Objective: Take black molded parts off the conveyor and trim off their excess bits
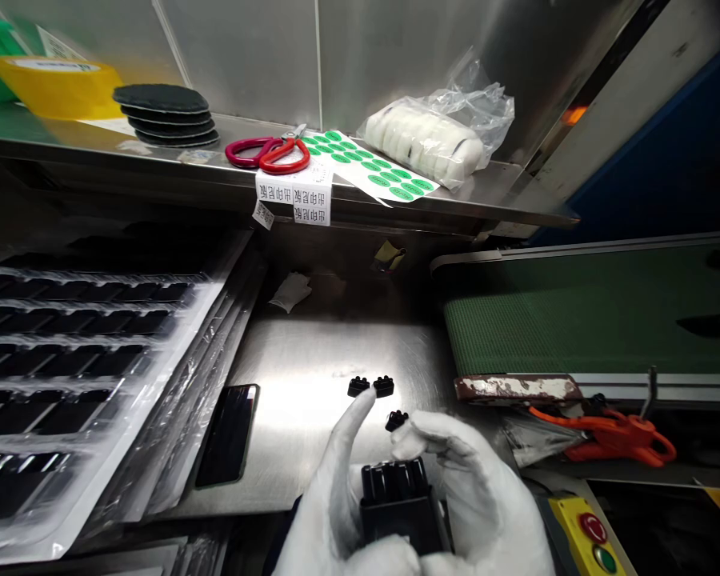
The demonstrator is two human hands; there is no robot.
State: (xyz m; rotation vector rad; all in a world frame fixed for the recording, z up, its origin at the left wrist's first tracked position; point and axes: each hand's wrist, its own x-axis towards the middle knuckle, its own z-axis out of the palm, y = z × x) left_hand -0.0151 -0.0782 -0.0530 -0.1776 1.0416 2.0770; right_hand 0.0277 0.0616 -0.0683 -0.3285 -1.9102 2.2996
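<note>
Both my hands wear white gloves at the bottom centre. Between them sits a black ribbed plastic block [399, 500]. My left hand [336, 496] cups its left side, index finger stretched up toward two small black caps [370, 386] lying on the steel table [300, 376]. My right hand [474, 496] wraps the block's right side and pinches a third small black cap [397, 419] at its fingertips.
Clear plastic trays [66, 384] with black parts lie at left, a dark phone [228, 436] beside them. A green conveyor belt [588, 312] runs at right, with orange pliers [612, 436] and a button box [588, 536]. The shelf holds red scissors [269, 152], green stickers, black pads, and a bag.
</note>
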